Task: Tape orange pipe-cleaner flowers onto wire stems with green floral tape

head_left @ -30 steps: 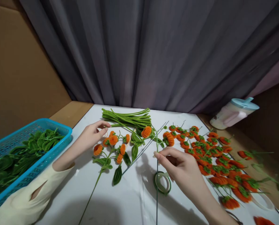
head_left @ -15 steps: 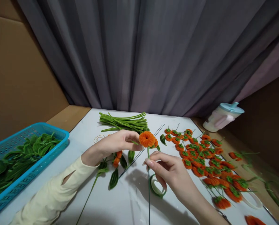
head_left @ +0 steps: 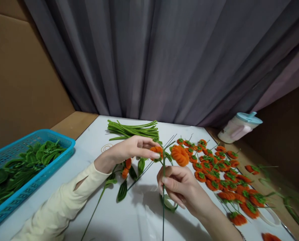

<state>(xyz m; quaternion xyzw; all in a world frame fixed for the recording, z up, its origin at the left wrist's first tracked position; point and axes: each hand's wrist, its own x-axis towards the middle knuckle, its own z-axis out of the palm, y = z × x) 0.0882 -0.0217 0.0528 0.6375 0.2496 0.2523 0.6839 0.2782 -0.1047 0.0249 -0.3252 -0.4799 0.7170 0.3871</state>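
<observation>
Upright above the white table, a thin green stem (head_left: pixel 163 214) is pinched between the thumb and fingers of my right hand (head_left: pixel 182 187). Near its top branch two fuzzy orange pieces shaped like persimmons, made of pipe cleaner. My left hand (head_left: pixel 129 149) has its thumb and fingers closed about the left persimmon (head_left: pixel 156 151), partly covering it. The right persimmon (head_left: pixel 180 155) hangs free above my right hand. Behind that hand lies a roll of green tape (head_left: pixel 170 205), partly hidden. Below my left hand rests another stem with green leaves (head_left: pixel 121 191) and small orange pieces.
A blue basket (head_left: pixel 70 149) of green fuzzy leaves stands at left. Green pipe cleaners (head_left: pixel 133 129) lie at the back. Many orange persimmons (head_left: pixel 212 174) with green tops spread across the right. A lidded cup (head_left: pixel 236 129) stands at back right, before a grey curtain (head_left: pixel 149 60).
The stem top has turned and spread: one persimmon now sits right of the stem, the other left under my left fingers. Both hands have shifted slightly; the right still pinches the stem.
</observation>
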